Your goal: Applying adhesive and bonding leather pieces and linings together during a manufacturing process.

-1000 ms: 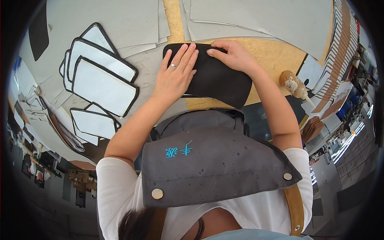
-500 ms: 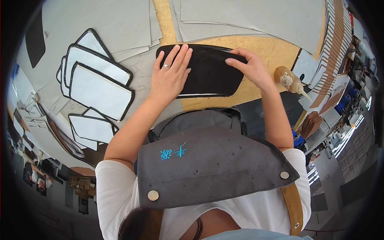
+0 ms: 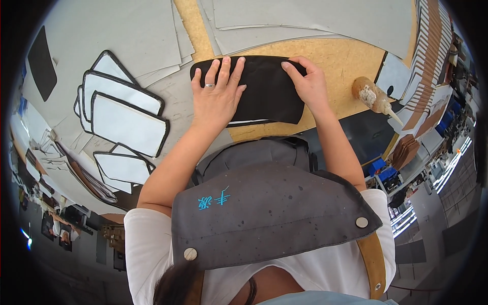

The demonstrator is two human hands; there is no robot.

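A black, smooth-faced panel with rounded corners lies on the worktable in front of me, and a thin white strip shows under its near edge. Across its left part my left hand rests flat, fingers spread, a ring on one of them. At the panel's far edge, toward the right corner, my right hand pinches the black sheet between thumb and fingers. The fingertips beyond that edge are partly hidden.
To the left lie several white panels with black edges, overlapping. Large grey sheets cover the far table. A squeeze bottle of brownish glue lies at the right, near a row of brown and white strips. A black piece sits far left.
My right hand has shifted slightly left and away from me along the panel's far edge. The fingers of my left hand are spread wider, and the hand stays on the panel.
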